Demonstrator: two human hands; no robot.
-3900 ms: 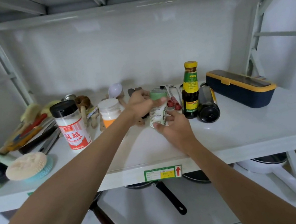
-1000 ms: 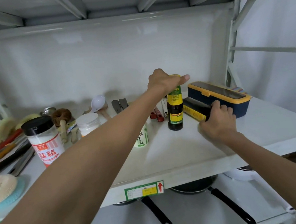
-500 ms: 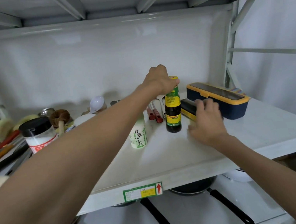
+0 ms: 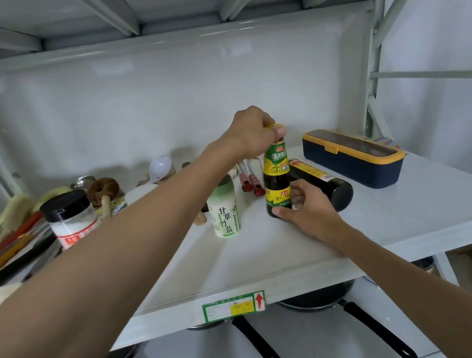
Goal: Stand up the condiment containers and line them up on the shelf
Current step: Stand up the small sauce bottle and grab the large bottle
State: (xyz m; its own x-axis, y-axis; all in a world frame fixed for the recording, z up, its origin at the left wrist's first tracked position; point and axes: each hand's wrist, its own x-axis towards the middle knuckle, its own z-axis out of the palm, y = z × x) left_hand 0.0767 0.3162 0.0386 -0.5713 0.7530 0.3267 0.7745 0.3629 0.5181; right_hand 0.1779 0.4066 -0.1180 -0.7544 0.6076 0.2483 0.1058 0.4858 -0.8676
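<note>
A dark sauce bottle with a yellow cap and green-yellow label stands upright mid-shelf. My left hand grips its cap from above, and my right hand wraps its base. Behind it a second dark bottle lies on its side. To the left stands a green-white salt shaker. Further left a black-lidded seasoning jar stands upright, and a white-lidded jar shows partly behind my left forearm.
A navy box with a yellow rim lies at the back right. Brushes, spoons and utensils crowd the shelf's left side. The white shelf has bare room at front right. Frying pans sit on the shelf below.
My right hand left the lying dark bottle and came forward onto the base of the upright sauce bottle. My left hand stays on its cap.
</note>
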